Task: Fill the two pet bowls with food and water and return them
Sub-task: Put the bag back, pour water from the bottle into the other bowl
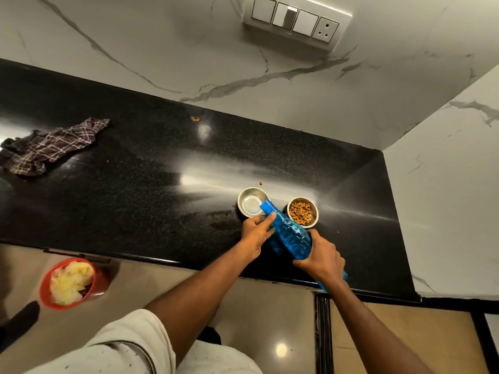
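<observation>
Now blue bottle (290, 234) over steel bowl (249, 205).

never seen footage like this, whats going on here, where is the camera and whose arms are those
There is no machine here. The one picture comes from a wide-angle camera worn on a person's head, looking down, so the arms reaching in from below are that person's own.

They stand at a black counter. On it sit two small metal bowls side by side: the right bowl holds brown dry pet food, the left bowl holds no food. Both hands hold a blue bottle, tipped with its mouth over the left bowl: the right hand grips the body, the left hand steadies the neck.

A checked cloth lies at far left, and a few stray food bits lie on the counter. A red bin stands on the floor.
</observation>
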